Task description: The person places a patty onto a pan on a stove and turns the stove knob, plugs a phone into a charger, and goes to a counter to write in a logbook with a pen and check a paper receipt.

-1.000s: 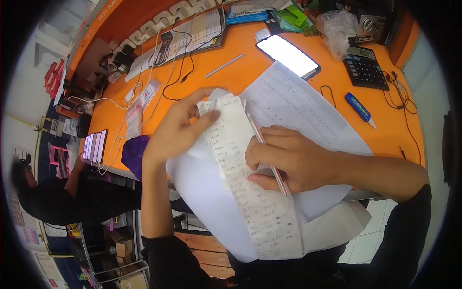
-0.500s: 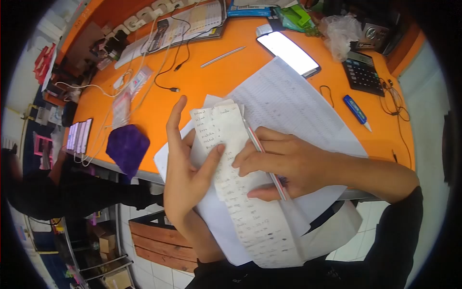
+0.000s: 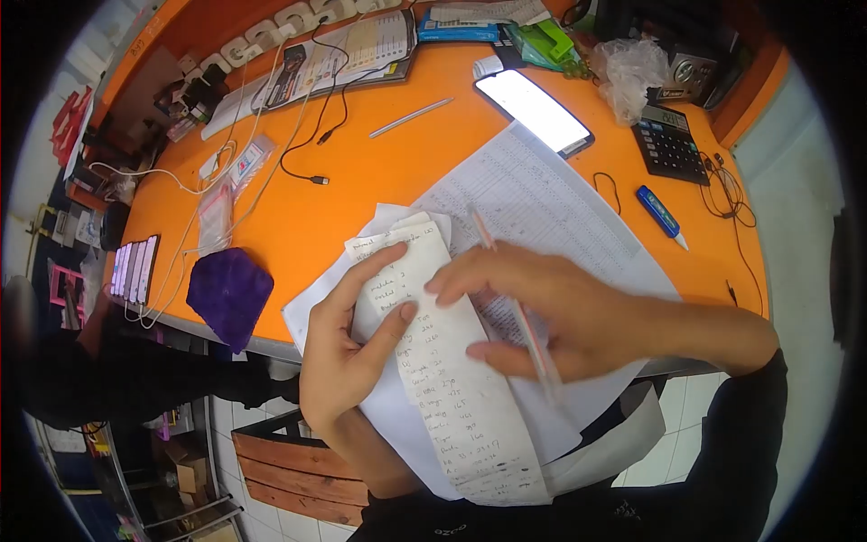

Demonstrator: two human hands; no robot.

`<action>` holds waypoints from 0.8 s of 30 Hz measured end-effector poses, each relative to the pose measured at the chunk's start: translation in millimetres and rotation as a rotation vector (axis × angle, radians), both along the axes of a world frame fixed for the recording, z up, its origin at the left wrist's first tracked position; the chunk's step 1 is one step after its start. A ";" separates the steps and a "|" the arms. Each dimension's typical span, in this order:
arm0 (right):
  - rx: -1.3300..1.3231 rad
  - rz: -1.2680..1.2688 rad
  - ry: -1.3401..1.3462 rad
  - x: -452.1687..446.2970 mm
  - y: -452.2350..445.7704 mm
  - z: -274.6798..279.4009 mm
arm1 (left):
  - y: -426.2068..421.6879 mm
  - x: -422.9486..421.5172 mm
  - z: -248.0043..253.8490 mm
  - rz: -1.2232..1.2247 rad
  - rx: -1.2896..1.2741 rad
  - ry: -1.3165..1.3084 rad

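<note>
A long strip of paper (image 3: 470, 411) with handwritten lists runs down toward my lap, on top of white sheets. My left hand (image 3: 348, 348) grips it near its top, index finger and thumb lying across the front. At the strip's right edge is my right hand (image 3: 564, 312), its thumb and index finger apart over the paper. A red-and-white pen (image 3: 482, 230) is tucked in that hand, slanting and blurred by motion. Beneath and behind lies a large sheet with a printed grid (image 3: 542, 212).
A lit phone (image 3: 533, 113), a calculator (image 3: 670, 149) and a blue correction pen (image 3: 661, 215) lie on the orange desk (image 3: 361, 176). A silver pen (image 3: 411, 117), cables and a purple cloth (image 3: 228, 294) are further left. Another person's dark sleeve (image 3: 199, 370) shows at left.
My left index finger, raised before, now lies across the top of the strip. My right hand has lifted and turned slightly, its pen shifting right. The view has shifted a little.
</note>
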State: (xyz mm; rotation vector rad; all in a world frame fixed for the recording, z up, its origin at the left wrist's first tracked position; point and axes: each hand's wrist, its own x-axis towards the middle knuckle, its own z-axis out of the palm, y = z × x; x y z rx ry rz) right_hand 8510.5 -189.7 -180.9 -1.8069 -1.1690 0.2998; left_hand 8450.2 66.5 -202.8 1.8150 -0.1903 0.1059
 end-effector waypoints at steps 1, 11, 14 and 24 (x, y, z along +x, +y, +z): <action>-0.024 0.007 -0.037 11.0 -3.5 1.2 | 0.4 -0.1 -1.0 -0.010 0.010 -0.023; -0.372 -0.223 -0.366 55.8 -30.2 -25.9 | 10.0 -6.0 4.4 -0.023 -0.013 0.053; -0.356 -0.278 -0.562 39.6 -26.6 -38.1 | 19.9 -10.2 4.4 -0.029 -0.003 0.095; -0.450 -0.291 -0.520 19.8 -16.9 -6.9 | 26.7 -14.9 6.5 -0.033 -0.010 0.105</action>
